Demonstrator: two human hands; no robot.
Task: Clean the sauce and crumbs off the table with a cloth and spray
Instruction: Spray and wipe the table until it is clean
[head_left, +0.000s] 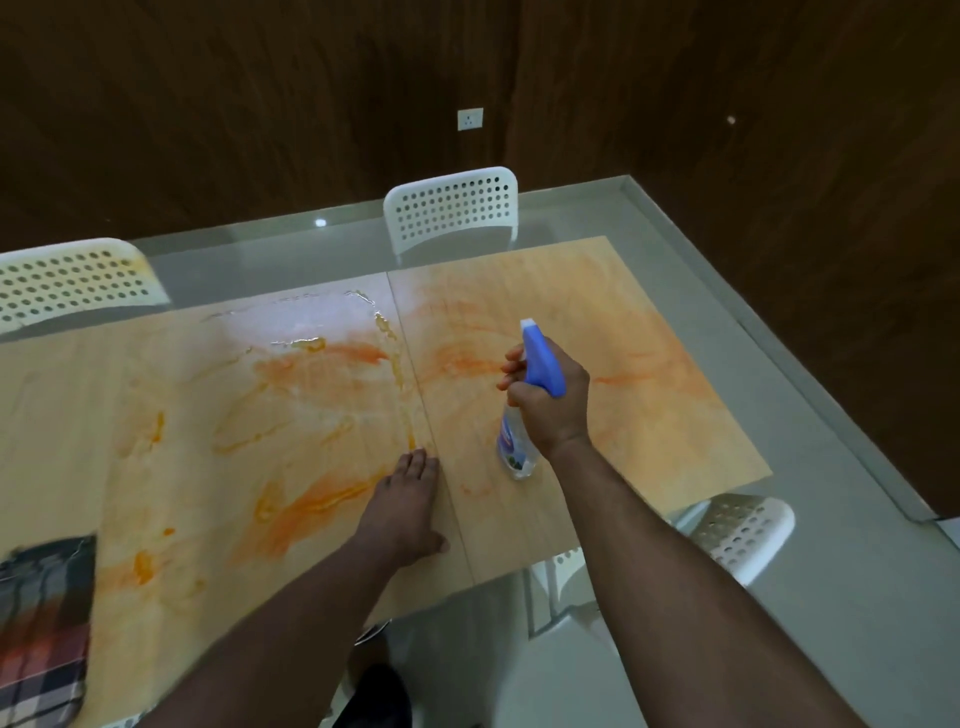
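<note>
While the head view looks down over a pale wooden bench (649, 291), a spray bottle (524, 405) with a blue trigger head is held above the right half of it by the right hand (550, 400), nozzle pointing far and slightly left. Its fingers (511, 366) are curled round the neck and trigger, so the bottle is gripped, its clear body hanging tilted just over the surface. The left hand (408, 506) is laid flat on the bench near the seam between the two boards, fingers straight and pressed together, nothing pinched. Orange sauce smears (322, 364) are spread across both boards (thickest left of the seam), and a wet glossy patch (311, 317) is seen toward the far edge. A checked cloth (44, 623) is lying at the near left corner, well apart from both hands. White perforated chairs (452, 208) are placed round the bench on a pale floor.
</note>
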